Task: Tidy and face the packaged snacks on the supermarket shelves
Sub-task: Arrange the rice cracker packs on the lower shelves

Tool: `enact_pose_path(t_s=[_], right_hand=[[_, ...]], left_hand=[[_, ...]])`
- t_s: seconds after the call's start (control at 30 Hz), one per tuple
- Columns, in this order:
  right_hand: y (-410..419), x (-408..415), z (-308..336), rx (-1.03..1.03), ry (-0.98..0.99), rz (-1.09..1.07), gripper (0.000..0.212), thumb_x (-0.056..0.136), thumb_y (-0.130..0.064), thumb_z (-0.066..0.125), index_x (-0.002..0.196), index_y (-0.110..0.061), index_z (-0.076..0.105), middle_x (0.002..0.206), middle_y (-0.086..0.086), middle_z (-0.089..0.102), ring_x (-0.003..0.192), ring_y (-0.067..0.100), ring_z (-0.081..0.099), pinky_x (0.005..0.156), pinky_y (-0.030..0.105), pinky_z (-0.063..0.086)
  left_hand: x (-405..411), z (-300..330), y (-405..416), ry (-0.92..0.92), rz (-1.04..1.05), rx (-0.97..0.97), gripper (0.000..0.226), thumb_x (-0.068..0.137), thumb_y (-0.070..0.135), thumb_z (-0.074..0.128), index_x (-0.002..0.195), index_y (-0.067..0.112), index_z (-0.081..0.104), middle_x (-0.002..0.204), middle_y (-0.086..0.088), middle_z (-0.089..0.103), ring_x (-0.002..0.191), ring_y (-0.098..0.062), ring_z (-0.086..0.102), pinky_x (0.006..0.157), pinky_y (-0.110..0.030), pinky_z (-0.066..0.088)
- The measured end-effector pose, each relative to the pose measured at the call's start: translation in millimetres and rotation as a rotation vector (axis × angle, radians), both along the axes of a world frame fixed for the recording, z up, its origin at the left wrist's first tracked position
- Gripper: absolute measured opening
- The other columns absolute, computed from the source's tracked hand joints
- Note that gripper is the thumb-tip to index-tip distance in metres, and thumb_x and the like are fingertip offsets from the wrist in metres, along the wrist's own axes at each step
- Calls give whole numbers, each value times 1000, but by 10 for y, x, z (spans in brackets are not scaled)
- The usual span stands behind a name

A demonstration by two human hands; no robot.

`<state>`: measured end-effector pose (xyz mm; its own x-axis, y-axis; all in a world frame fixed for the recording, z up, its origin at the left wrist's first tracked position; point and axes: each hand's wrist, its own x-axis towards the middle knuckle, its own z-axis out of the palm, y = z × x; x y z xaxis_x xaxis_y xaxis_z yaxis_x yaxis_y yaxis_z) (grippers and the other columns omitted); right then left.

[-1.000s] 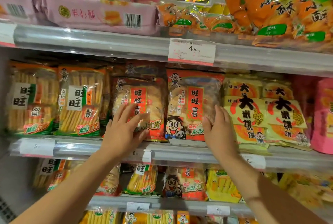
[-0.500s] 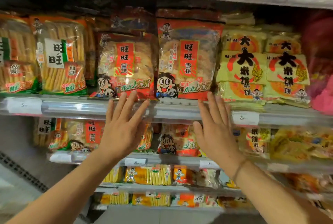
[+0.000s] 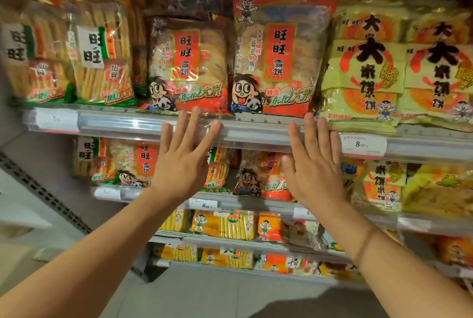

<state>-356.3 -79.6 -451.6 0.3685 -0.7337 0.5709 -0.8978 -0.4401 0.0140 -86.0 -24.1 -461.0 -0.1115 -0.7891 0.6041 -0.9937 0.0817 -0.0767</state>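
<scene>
At shelf front edge, L hand (image 3: 183, 164) & R hand (image 3: 313, 166) have dropped off the two red bags (image 3: 279, 53), fingers spread flat, gripping nothing, so bags now stand faced at shelf (image 3: 256, 133) lip, prob. next row below.

— What sort of place is this?
— A supermarket aisle: tiered shelves (image 3: 256, 135) carry rows of snack bags (image 3: 279, 51) facing outward, and price tags (image 3: 363, 144) sit in rails along the shelf edges.
</scene>
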Motion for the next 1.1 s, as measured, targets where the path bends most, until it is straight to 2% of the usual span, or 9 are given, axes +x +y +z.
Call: enact_pose_path(t_s=[0.17, 0.3, 0.4, 0.5, 0.77, 0.83, 0.97, 1.03, 1.1], right_hand=[[296, 141, -110, 101, -38, -26, 79, 92, -36, 45, 153, -10, 2, 160, 13, -10, 147, 33, -12, 118, 54, -4], [598, 474, -482, 236, -48, 65, 87, 80, -19, 64, 154, -14, 18, 161, 15, -9, 148, 32, -11, 119, 45, -7], [745, 945, -834, 436, 57, 133, 77, 87, -23, 54, 154, -20, 16, 159, 3, -18, 146, 19, -22, 121, 39, -5], [825, 1480, -1092, 651, 10, 82, 73, 92, -28, 44, 155, -26, 7, 154, -7, -28, 144, 13, -25, 121, 33, -2], [761, 2195, -1180, 794, -150, -120, 70, 92, -31, 52, 153, -20, 19, 162, 2, -1, 148, 24, 3, 118, 35, 10], [724, 2214, -1199, 807, -193, -167, 70, 94, -32, 52, 153, -18, 17, 162, 1, -1, 149, 22, 3, 117, 32, 10], [612, 2144, -1195, 808, -342, -241, 74, 93, -33, 55, 153, -17, 16, 162, 2, 6, 149, 18, 3, 117, 29, 10], [542, 2095, -1178, 786, -409, -254, 74, 92, -33, 58, 152, -15, 19, 161, 5, 15, 148, 21, 10, 117, 31, 14], [442, 2056, -1139, 787, -516, -280, 73, 91, -34, 61, 150, -13, 25, 153, 6, 32, 142, 25, 27, 112, 31, 26]], left_hand=[[143, -320, 473, 52, -11, 120, 81, 81, 17, 49, 156, 18, 17, 163, -17, 6, 150, -38, 3, 115, -64, 16], [622, -616, 731, 158, 16, 340, 87, 82, 24, 57, 156, 17, 12, 162, -18, 4, 149, -39, 2, 118, -59, 14], [1091, -802, 801, 365, 122, 492, 87, 87, 26, 59, 157, 19, 8, 163, -14, -4, 151, -33, -2, 120, -51, 12], [1542, -892, 830, 698, 134, 594, 79, 86, 20, 62, 153, 13, 21, 158, -17, 17, 145, -35, 18, 115, -48, 27], [2146, -1063, 697, 1059, 56, 612, 84, 90, 24, 67, 154, 19, 13, 156, -7, 21, 143, -25, 24, 117, -40, 25], [2157, -1086, 654, 1209, 69, 629, 83, 89, 24, 68, 152, 27, 14, 154, -11, 29, 139, -37, 35, 113, -52, 33], [2143, -1103, 584, 1379, 142, 643, 69, 88, 24, 70, 135, 44, 23, 126, -37, 52, 116, -62, 46, 92, -72, 40], [2115, -1067, 554, 1418, 163, 629, 70, 86, 28, 74, 134, 42, 24, 124, -34, 55, 113, -61, 50, 90, -72, 41], [2104, -1028, 506, 1411, 162, 587, 78, 83, 31, 77, 140, 34, 25, 125, -18, 59, 109, -45, 59, 93, -59, 48]])
